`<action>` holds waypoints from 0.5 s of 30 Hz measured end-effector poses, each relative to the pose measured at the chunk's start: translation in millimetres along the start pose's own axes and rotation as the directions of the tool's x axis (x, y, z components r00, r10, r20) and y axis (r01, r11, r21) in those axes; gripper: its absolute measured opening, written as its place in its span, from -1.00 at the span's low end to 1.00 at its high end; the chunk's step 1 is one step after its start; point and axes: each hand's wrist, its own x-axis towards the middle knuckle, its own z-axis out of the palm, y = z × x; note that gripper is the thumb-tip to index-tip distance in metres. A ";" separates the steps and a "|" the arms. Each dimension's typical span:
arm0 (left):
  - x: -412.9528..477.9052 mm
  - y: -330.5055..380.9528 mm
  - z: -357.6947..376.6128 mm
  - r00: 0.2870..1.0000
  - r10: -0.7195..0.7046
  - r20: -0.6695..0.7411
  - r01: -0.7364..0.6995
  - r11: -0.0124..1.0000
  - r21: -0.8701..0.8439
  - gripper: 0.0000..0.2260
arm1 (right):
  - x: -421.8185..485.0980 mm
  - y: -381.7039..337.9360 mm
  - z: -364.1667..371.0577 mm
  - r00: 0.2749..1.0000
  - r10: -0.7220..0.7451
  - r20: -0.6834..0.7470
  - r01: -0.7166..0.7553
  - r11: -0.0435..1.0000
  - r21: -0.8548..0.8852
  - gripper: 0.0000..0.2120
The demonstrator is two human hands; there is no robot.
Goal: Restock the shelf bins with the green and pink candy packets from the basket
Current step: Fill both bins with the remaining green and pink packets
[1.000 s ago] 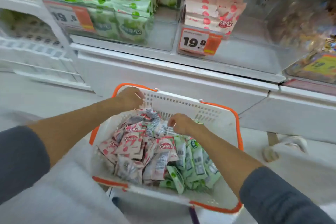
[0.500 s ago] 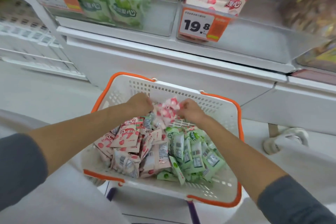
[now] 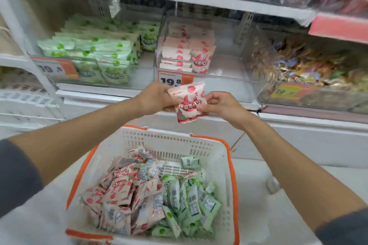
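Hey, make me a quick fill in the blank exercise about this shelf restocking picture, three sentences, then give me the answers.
The left hand and right hand together hold one ____ candy packet above the white plastic basket with the orange rim.
Inside the basket, the loose green packets lie to the ____ of the loose pink packets.
The orange and white price tag on the clear shelf bin of pink packets reads ____.
Missing words: pink; right; 19.8
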 end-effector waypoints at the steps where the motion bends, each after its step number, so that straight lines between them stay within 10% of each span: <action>1: 7.0 13.4 -3.3 0.998 0.031 -0.053 -0.033 0.999 -0.031 -0.87 | 2.7 -10.0 -10.3 1.000 -0.019 -0.009 0.019 1.000 0.005 -0.82; 8: 94.6 87.4 -22.5 0.958 0.195 -0.212 -0.190 0.981 0.043 -0.78 | 54.0 -64.3 -70.7 0.949 -0.184 -0.257 0.171 0.983 -0.073 -0.82; 15: 171.5 66.0 -24.5 0.973 0.184 -0.141 -0.104 0.890 0.445 -0.85 | 132.9 -39.5 -80.8 0.954 0.059 -0.294 -0.136 0.959 -0.248 -0.73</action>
